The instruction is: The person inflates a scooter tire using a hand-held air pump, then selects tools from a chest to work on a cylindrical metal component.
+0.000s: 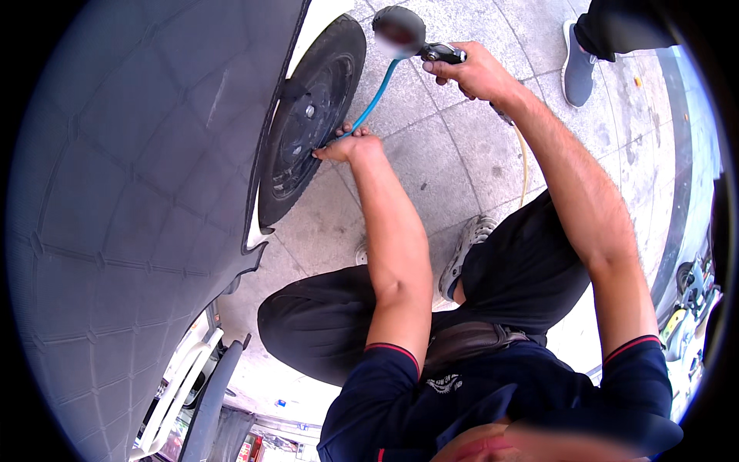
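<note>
My right hand is wrapped round the grip of a tire inflator, which has a round black gauge at its far end. A blue air hose curves down from below the gauge to the wheel. Against the rim of the black scooter wheel, my left hand is closed on the hose's lower end. My fingers and the wheel's edge hide the hose's tip, so its contact with the valve cannot be made out.
A dark quilted seat cover fills the left side, close beside the wheel. Behind my right hand a yellowish hose runs over the paved floor. Another person's grey shoe stands at the upper right. Parked scooters show at the right edge.
</note>
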A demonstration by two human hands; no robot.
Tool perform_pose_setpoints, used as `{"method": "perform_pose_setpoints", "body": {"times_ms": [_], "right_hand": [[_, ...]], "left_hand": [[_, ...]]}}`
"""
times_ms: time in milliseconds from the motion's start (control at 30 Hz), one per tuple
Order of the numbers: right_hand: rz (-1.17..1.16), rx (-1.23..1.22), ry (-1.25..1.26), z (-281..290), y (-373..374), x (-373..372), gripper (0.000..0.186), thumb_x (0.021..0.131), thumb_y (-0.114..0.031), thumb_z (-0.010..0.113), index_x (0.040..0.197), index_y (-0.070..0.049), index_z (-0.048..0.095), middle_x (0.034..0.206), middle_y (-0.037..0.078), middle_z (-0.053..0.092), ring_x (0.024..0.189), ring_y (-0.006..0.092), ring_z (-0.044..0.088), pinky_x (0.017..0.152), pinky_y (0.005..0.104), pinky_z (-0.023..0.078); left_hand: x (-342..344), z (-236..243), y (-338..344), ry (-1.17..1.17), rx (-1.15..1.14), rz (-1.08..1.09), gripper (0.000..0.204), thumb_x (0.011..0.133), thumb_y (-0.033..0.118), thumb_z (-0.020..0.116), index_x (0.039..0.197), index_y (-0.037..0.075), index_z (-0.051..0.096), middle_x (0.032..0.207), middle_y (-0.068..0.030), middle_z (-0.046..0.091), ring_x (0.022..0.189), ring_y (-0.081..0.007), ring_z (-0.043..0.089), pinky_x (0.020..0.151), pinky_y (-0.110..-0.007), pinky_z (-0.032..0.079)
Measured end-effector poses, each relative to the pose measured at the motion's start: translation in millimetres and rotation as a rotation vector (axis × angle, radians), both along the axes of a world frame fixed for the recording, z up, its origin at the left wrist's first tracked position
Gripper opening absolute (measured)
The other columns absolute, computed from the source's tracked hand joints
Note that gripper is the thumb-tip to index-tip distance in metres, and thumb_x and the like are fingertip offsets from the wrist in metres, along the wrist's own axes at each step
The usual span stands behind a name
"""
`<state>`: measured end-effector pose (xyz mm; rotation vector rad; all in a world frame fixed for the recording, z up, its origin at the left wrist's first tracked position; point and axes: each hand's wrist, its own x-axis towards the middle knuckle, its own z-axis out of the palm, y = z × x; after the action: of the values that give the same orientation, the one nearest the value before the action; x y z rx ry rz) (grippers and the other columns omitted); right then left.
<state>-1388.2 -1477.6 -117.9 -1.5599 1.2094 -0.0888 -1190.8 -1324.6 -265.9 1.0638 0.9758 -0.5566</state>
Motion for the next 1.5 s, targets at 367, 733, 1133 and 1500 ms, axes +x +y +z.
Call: {"method": "perform_pose_setpoints", "body": {"times_ms": [367, 733, 1133, 1500], "right_hand": [[-0.041, 0.231, -0.065, -8.5, -7.6, -18.3, 0.034, 0.091, -0.038, 0.077, 0.092, -0.004, 0.072, 0.077, 0.004, 0.072, 0.044, 0.0069, 0.050, 0.037, 0.0264, 0.035], [-0.001, 0.527, -0.369, -22.8, -16.7, -34.6, 0.036, 0.091, -0.039, 0.078, 0.104, -0.006, 0.072, 0.087, 0.008, 0.076, 0.045, 0.0069, 0.049, 0.039, 0.0259, 0.038], [0.003, 0.486, -0.282, -8.9, -13.1, -28.2, 0.036, 0.088, -0.041, 0.081, 0.093, -0.006, 0.074, 0.064, 0.000, 0.063, 0.039, 0.0062, 0.045, 0.037, 0.0264, 0.035], [0.036, 0.343, -0.173, -4.9, -11.9, -22.5, 0.039, 0.087, -0.045, 0.081, 0.088, -0.006, 0.073, 0.055, -0.004, 0.051, 0.039, 0.0062, 0.041, 0.037, 0.0265, 0.030]], "left_hand": [[-0.3, 3.3, -11.2, -0.050, 0.088, 0.059, 0.063, 0.095, 0.080, 0.021, 0.084, 0.024, 0.047, 0.068, 0.0062, 0.045, 0.073, -0.0127, 0.037, 0.081, -0.040, 0.026], [4.1, -3.4, -11.0, 0.002, 0.081, 0.118, 0.064, 0.095, 0.079, 0.027, 0.086, 0.020, 0.048, 0.072, 0.0048, 0.047, 0.068, -0.0151, 0.043, 0.093, -0.044, 0.034], [4.4, -8.5, -9.8, -0.006, 0.091, 0.122, 0.064, 0.095, 0.080, 0.027, 0.085, 0.021, 0.048, 0.070, 0.0046, 0.048, 0.068, -0.0152, 0.043, 0.091, -0.043, 0.033], [0.5, 0.9, -11.0, -0.035, 0.066, 0.090, 0.064, 0.097, 0.078, 0.024, 0.082, 0.020, 0.045, 0.067, 0.0035, 0.047, 0.069, -0.0151, 0.042, 0.098, -0.044, 0.031]]}}
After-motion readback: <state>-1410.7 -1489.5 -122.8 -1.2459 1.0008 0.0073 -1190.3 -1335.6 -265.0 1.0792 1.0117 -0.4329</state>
